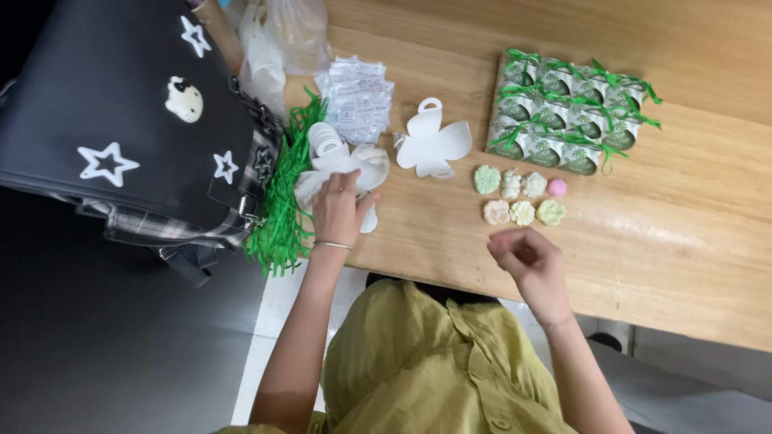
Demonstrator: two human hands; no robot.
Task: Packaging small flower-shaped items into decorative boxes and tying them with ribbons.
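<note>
Left hand (339,207) rests on a stack of white flat cut-out boxes (342,165), fingers pressed onto the top sheet, just right of the green shredded paper (281,201). Right hand (527,261) hovers just below the small pastel flower-shaped pieces (521,197), fingers loosely curled, gripping nothing visible. Finished green-ribboned boxes (567,112) sit beyond the pieces. Black bag (121,120) lies left of the shreds.

On the wooden table (683,241) lie seven small flower-shaped pieces (521,198) (four above, three below), one flat white cutout (433,143), one black bag (129,112), and about twelve green-ribboned boxes (569,112).
</note>
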